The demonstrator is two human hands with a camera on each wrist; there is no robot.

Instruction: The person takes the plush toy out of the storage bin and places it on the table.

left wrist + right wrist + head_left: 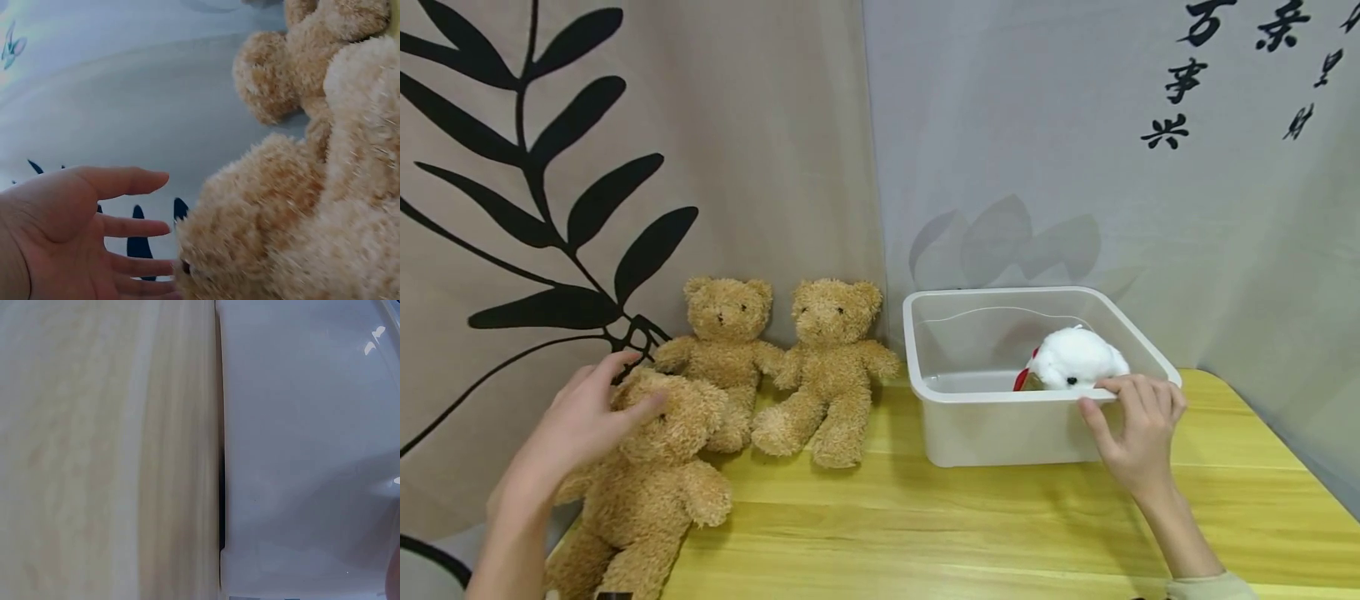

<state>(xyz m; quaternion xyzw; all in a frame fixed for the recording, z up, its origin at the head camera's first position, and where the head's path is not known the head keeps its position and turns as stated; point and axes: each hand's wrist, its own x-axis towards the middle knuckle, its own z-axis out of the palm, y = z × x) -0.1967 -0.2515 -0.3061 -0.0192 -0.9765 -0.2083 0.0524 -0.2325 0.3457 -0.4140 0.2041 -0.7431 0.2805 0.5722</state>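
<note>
At the left of the head view sits a large tan teddy bear (640, 492), leaning a little to one side. Beside its head is my left hand (580, 421), thumb and fingers spread. In the left wrist view its fingertips reach the bear's fur, but whether they press on it I cannot tell. My right hand (1138, 425) grips the front rim of a light grey plastic bin (1000, 433), thumb outside and fingers over the edge. Inside the bin lies a white plush toy (1078, 358) with something red at its side; the front wall hides its lower part.
Two more tan teddy bears, one on the left (730, 333) and one nearer the bin (835, 358), sit against the curtain (760, 167) at the back. Under everything is a yellow wooden table (865, 533), whose right edge slants toward the viewer.
</note>
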